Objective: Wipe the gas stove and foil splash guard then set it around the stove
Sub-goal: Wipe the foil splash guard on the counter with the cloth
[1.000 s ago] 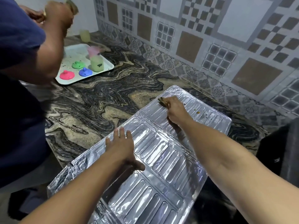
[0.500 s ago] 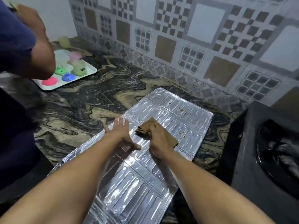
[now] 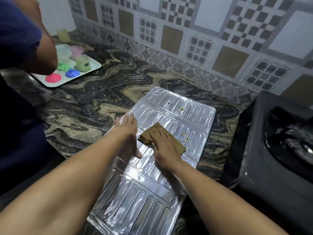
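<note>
The silver foil splash guard (image 3: 152, 197) lies flat and unfolded on the marbled countertop, with small yellow-green food specks on its far panel. My right hand (image 3: 165, 146) presses flat on a brown cloth (image 3: 176, 143) in the middle of the guard. My left hand (image 3: 127, 133) rests open, palm down, on the guard's left edge just beside the cloth. The black gas stove (image 3: 274, 150) stands at the right, close to the guard's right edge.
Another person in a dark blue top (image 3: 18, 31) stands at the left, arm raised. A white tray (image 3: 94, 64) with coloured lids and cups sits at the back left of the countertop (image 3: 84, 107). A patterned tile wall (image 3: 203, 31) runs behind.
My right hand drew the cloth back from the far panel to the guard's middle and now presses it flat. The view swung right, bringing the stove in. My left hand stays on the guard's left edge.
</note>
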The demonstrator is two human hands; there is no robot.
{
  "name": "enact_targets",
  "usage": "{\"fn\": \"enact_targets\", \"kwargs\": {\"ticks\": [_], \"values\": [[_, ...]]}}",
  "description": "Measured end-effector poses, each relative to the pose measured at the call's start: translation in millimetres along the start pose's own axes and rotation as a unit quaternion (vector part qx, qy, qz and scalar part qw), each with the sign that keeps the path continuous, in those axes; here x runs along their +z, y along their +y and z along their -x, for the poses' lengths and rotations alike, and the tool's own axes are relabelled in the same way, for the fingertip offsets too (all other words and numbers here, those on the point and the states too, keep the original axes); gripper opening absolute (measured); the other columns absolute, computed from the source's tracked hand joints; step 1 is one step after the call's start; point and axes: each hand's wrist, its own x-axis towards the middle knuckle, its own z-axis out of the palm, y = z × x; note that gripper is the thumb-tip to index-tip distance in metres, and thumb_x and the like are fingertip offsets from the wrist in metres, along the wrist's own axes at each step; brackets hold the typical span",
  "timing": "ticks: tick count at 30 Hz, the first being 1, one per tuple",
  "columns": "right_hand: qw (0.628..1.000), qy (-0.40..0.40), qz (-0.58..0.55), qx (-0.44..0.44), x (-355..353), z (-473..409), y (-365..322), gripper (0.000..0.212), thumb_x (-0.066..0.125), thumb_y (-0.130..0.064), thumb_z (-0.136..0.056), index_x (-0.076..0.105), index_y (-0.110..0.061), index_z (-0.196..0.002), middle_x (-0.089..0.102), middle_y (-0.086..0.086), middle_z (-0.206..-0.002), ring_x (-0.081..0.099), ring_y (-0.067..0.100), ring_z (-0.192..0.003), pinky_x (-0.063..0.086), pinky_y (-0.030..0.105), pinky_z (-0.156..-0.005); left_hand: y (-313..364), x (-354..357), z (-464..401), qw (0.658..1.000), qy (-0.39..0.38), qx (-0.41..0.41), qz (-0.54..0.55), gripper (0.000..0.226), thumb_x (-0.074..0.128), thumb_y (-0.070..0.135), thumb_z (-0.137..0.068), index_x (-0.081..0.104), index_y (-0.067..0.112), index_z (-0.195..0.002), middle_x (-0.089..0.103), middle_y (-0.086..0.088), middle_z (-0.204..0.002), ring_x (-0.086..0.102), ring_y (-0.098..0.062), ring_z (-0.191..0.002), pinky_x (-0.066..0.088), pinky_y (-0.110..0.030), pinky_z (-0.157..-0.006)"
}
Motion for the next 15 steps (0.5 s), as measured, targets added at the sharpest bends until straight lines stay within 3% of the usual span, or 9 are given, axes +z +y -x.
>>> {"fn": "enact_targets", "kwargs": {"ticks": [3, 7, 10, 12, 14, 15], "values": [[0.999, 0.024, 0.016, 0.017, -3, 4, 9, 0.048, 0.038, -0.014, -0.1, 0.034, -0.019, -0.148, 0.026, 0.002, -0.159, 0.011, 0.021, -0.149, -0.001, 0.035, -0.121, -8, 3, -6, 0.999, -0.023, 0.018, 0.03, 0.17, 0.082, 0.073, -0.036, -0.033, 0.008, -0.144, -0.04, -0.009, -0.151, -0.031, -0.024, -0.142, -0.012, -0.056, -0.116], [0.97, 0.147, 0.053, 0.187, -17, 7, 40, 0.054, 0.04, -0.006, -0.093, 0.035, -0.012, -0.146, 0.03, 0.006, -0.156, 0.015, 0.023, -0.147, -0.001, 0.035, -0.12, -7, 4, -5, 0.998, -0.026, 0.025, 0.048, 0.168, 0.083, 0.069, -0.039, -0.034, 0.008, -0.143, -0.04, -0.007, -0.151, -0.031, -0.025, -0.142, -0.01, -0.057, -0.116], [0.944, 0.168, 0.081, 0.27, -23, 1, 53, 0.055, 0.044, -0.005, -0.089, 0.039, -0.011, -0.143, 0.038, 0.008, -0.151, 0.021, 0.027, -0.144, 0.002, 0.04, -0.121, -4, 2, -1, 0.998, -0.023, 0.025, 0.045, 0.167, 0.084, 0.067, -0.042, -0.033, 0.006, -0.143, -0.038, -0.008, -0.152, -0.03, -0.026, -0.143, -0.004, -0.059, -0.117], [0.954, 0.166, 0.05, 0.243, -22, 2, 39, 0.053, 0.043, -0.002, -0.091, 0.044, -0.023, -0.139, 0.04, 0.001, -0.148, 0.024, 0.024, -0.142, 0.003, 0.044, -0.122, -1, 2, 1, 0.999, -0.025, 0.022, 0.041, 0.166, 0.086, 0.064, -0.044, -0.034, 0.005, -0.142, -0.038, -0.01, -0.152, -0.029, -0.028, -0.143, -0.002, -0.058, -0.118], [0.981, 0.145, 0.011, 0.132, -16, 9, 18, 0.043, 0.041, -0.008, -0.097, 0.052, -0.04, -0.124, 0.049, -0.012, -0.136, 0.035, 0.015, -0.135, 0.017, 0.044, -0.119, 3, 0, 3, 0.999, -0.028, 0.021, 0.033, 0.166, 0.087, 0.062, -0.045, -0.035, 0.003, -0.141, -0.038, -0.013, -0.151, -0.028, -0.031, -0.143, -0.002, -0.057, -0.118], [0.99, 0.115, 0.007, 0.086, -12, 16, 7, 0.039, 0.039, -0.014, -0.1, 0.051, -0.042, -0.125, 0.048, -0.014, -0.138, 0.035, 0.014, -0.136, 0.018, 0.042, -0.119, 4, -1, 4, 0.999, -0.029, 0.018, 0.03, 0.166, 0.088, 0.061, -0.045, -0.035, 0.002, -0.141, -0.038, -0.014, -0.151, -0.027, -0.032, -0.143, -0.001, -0.057, -0.118]]}}
